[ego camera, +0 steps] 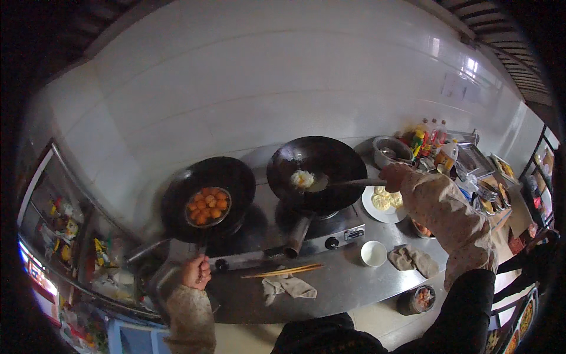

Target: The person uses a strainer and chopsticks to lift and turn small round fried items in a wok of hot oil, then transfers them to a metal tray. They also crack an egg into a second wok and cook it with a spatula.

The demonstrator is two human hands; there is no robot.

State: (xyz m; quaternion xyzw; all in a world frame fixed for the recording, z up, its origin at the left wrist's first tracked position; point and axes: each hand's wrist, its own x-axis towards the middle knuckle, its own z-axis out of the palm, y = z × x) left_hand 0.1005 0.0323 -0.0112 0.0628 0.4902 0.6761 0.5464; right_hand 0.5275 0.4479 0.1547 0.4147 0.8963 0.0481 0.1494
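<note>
My left hand (197, 271) is closed around the handle of a round strainer ladle (227, 212), which holds several orange-brown fried pieces (206, 203) over the left black wok (177, 190). At the right, my right hand (395, 176) grips the handle of a cooking spatula (358, 182). Its blade is in the right wok (283, 159), beside a frying egg (302, 179) with white edges. Just below my right hand, a white plate (386, 216) holds several pale yellow fried eggs (381, 198), partly hidden by my sleeve.
Chopsticks (287, 271) lie by a crumpled cloth (294, 286) on the steel counter (345, 287). A white bowl (373, 253) and another cloth (413, 260) are farther right. Bottles (435, 132) and a metal pot (382, 144) stand behind. A container of eggs (423, 298) is below the counter edge.
</note>
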